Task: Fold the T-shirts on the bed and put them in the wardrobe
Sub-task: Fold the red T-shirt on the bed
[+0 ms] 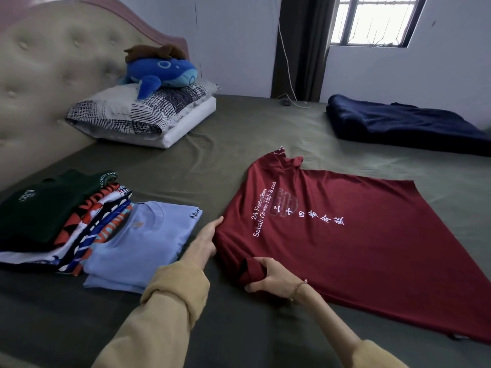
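Observation:
A dark red T-shirt with white lettering lies spread flat on the olive bed sheet, its collar pointing away. My right hand grips the near sleeve, bunched in its curled fingers. With straight fingers my left hand rests against the shirt's left edge near the shoulder. A folded light blue T-shirt sits just left of my left hand. Beside it stands a stack of several folded T-shirts with a dark green one on top.
Two pillows with a blue plush toy on top lie by the padded headboard. A folded navy blanket lies at the far right. A window, a dark curtain and a white cable are by the back wall.

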### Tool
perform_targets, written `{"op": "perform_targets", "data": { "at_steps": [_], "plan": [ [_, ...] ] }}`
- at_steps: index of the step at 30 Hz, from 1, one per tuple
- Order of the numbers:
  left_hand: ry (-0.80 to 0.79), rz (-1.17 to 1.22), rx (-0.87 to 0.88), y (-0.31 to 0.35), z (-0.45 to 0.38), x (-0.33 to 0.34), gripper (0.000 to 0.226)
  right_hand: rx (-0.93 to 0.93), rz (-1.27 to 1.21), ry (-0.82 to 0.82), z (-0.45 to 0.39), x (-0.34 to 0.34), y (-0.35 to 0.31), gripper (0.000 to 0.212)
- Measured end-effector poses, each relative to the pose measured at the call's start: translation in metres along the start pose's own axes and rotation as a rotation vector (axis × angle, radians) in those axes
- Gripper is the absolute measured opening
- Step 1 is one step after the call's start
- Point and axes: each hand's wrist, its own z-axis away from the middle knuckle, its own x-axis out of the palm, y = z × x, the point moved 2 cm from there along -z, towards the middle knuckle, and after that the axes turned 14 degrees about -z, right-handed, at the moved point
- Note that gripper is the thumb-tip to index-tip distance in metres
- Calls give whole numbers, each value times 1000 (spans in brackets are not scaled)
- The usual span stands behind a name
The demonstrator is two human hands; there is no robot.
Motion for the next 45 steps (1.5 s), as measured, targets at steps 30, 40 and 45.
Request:
{"op": "perform_targets", "data": {
  "at_steps": [30, 40, 45],
  "plan": [
    [317, -599, 143, -23, 23, -26, 41, 56, 88, -177, 15, 6, 6, 45],
    [116, -690, 223, -53, 56, -28, 39, -192, 253, 129, 34, 14, -2, 35],
    [88, -632, 231, -59, 72, -28, 39, -135, 234, 49, 46, 9, -1, 40]
  ]
}}
